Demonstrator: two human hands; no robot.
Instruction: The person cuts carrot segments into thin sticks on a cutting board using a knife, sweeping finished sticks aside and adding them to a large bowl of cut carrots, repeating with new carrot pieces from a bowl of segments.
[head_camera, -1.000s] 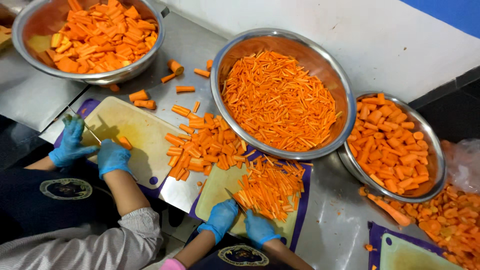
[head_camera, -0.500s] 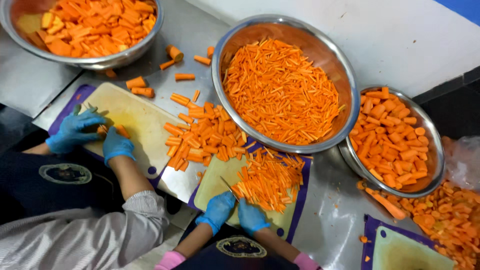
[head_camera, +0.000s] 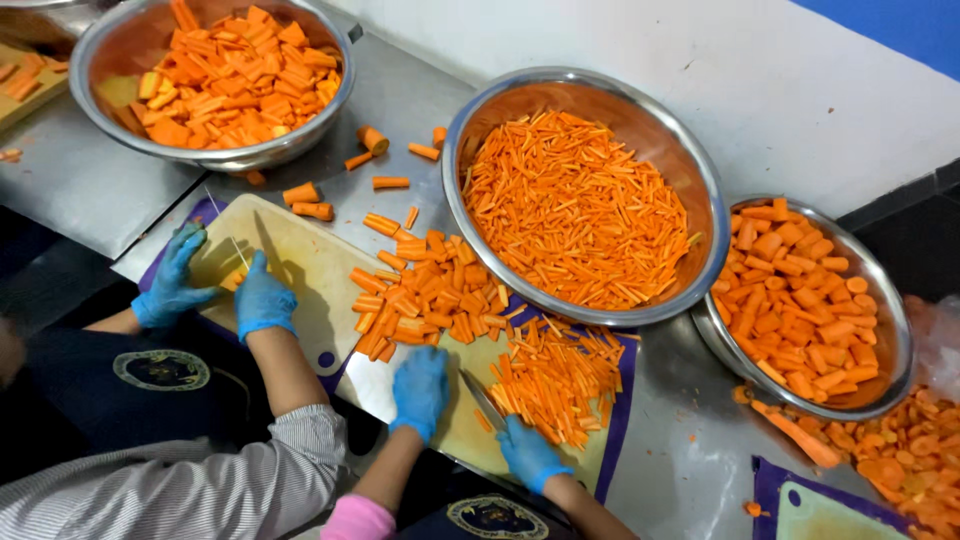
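Note:
My left hand (head_camera: 420, 388), in a blue glove, lies flat on the pale cutting board (head_camera: 455, 435) beside a pile of carrot chunks (head_camera: 425, 298). My right hand (head_camera: 530, 455), also gloved, grips a knife (head_camera: 483, 398) whose blade points up-left between my hands. Just right of the blade sits a heap of thin carrot sticks (head_camera: 560, 375) on the same board.
A co-worker's gloved hands (head_camera: 262, 298) cut a carrot piece on a second board (head_camera: 310, 265) at the left. Three steel bowls stand behind: chunks at top left (head_camera: 120, 60), sticks in the middle (head_camera: 690, 170), chunks at the right (head_camera: 890, 330). Loose carrot pieces lie on the metal counter (head_camera: 90, 185).
My hands have drawn slightly apart, the right one moving down and right with the knife. The co-worker's hands stay on the left board, cutting.

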